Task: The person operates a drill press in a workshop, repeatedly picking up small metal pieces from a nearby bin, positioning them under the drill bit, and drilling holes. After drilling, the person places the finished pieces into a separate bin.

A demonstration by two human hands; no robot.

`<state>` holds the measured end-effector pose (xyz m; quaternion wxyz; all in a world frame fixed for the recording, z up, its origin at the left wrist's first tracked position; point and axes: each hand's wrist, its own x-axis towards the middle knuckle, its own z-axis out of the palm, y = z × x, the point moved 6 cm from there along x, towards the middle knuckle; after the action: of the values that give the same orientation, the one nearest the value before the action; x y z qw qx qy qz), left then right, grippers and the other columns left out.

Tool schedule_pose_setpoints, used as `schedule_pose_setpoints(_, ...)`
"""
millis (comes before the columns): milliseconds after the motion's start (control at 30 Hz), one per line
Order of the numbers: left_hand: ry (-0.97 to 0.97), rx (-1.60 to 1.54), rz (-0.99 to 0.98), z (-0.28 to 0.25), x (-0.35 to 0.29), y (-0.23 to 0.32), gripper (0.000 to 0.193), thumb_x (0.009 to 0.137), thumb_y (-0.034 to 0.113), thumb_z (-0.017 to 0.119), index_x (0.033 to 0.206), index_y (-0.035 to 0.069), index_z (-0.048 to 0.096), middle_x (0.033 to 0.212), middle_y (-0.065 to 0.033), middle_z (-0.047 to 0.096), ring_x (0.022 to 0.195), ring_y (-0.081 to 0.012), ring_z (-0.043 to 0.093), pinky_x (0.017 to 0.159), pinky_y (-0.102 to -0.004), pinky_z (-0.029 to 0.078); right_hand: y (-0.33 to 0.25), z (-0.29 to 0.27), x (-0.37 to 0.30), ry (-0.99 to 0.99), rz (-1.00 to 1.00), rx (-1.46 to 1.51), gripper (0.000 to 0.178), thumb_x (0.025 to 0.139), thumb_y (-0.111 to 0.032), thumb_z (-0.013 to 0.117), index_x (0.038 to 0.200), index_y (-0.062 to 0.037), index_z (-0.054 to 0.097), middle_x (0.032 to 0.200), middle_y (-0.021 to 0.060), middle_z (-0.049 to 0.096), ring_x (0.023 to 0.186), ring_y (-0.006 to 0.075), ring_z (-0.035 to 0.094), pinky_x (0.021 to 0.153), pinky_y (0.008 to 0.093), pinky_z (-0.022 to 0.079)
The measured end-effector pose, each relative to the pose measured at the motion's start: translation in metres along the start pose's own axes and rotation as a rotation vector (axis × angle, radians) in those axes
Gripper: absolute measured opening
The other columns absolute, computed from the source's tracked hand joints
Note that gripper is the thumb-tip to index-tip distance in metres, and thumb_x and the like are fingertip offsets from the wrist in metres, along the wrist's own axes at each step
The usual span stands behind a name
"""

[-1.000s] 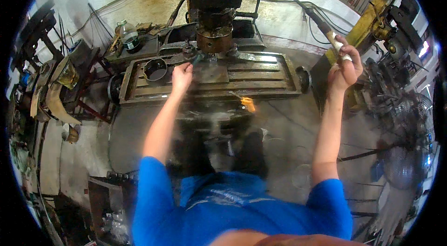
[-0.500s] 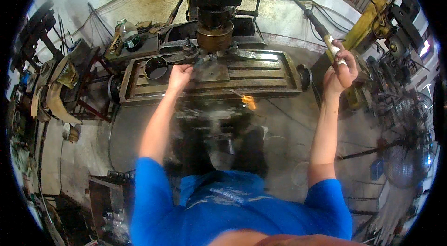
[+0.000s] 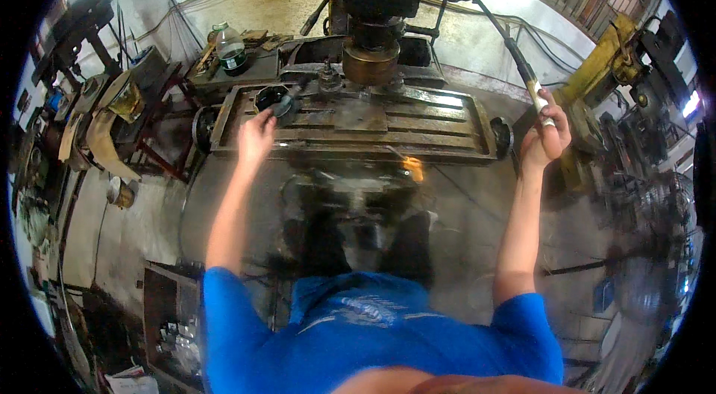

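Note:
My left hand (image 3: 256, 134) is closed on a small brush (image 3: 286, 106), dark and smeared by motion. The brush head is beside the rim of a round pot of dark liquid (image 3: 258, 100), at the left end of the slotted machine table (image 3: 447, 142). Whether it touches the pot I cannot tell. Far to the right, my right hand (image 3: 549, 134) is wrapped round the pale-taped end of a long lever (image 3: 513, 53), which slopes up to the milling machine. Above the middle of the table hangs the machine's spindle head (image 3: 371, 58). A flat metal block (image 3: 361, 116) lies beneath it.
An orange-handled tool (image 3: 412, 167) sits at the table's front edge. Behind left, a clear bottle of dark liquid (image 3: 230, 51) stands on a bench. Handwheels (image 3: 503, 137) stick out at the table ends. A fan (image 3: 656, 245) and a yellow machine (image 3: 597, 58) stand at right.
My left hand has moved left with the brush, from beside the block under the spindle to the pot. My right hand stays on the lever. The whole view has shifted slightly.

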<state>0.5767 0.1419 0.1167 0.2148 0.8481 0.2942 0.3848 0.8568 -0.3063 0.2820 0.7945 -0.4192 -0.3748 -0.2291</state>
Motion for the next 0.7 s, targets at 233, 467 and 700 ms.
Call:
schedule_pose_setpoints(233,-0.139,0.533,-0.027,-0.009,0.011,-0.013,0.038,0.076,0.019,0.060,0.114,0.016,0.055,0.091,-0.0175,0.059,0.078,-0.0328,0.059,0.065,-0.0413,0.047,0.004,0.000,-0.006,-0.049,-0.076,0.006,0.023,0.052,-0.003,0.038,0.067,0.0047,0.054,0.078,0.0168,0.057,0.097,0.0340,0.053,0.086,0.0359,0.033)
schedule_pose_setpoints(467,-0.121,0.425,0.030,-0.016,-0.007,-0.038,0.050,0.077,0.032,0.060,0.121,0.015,0.047,0.092,-0.0178,0.059,0.081,-0.0343,0.059,0.068,-0.0434,0.047,0.012,-0.001,-0.005,-0.070,-0.062,-0.010,0.024,0.054,-0.004,0.040,0.069,0.0040,0.056,0.085,0.0188,0.059,0.099,0.0355,0.052,0.091,0.0417,0.032)
schedule_pose_setpoints(700,-0.185,0.363,-0.308,-0.161,-0.090,-0.075,0.050,0.077,0.037,0.061,0.117,0.007,0.051,0.097,-0.0171,0.060,0.083,-0.0304,0.060,0.071,-0.0395,0.046,0.018,-0.025,0.022,-0.217,-0.131,-0.222,0.013,0.070,0.001,0.047,0.079,0.0002,0.057,0.111,0.0275,0.052,0.103,0.0363,0.051,0.088,0.0442,0.044)
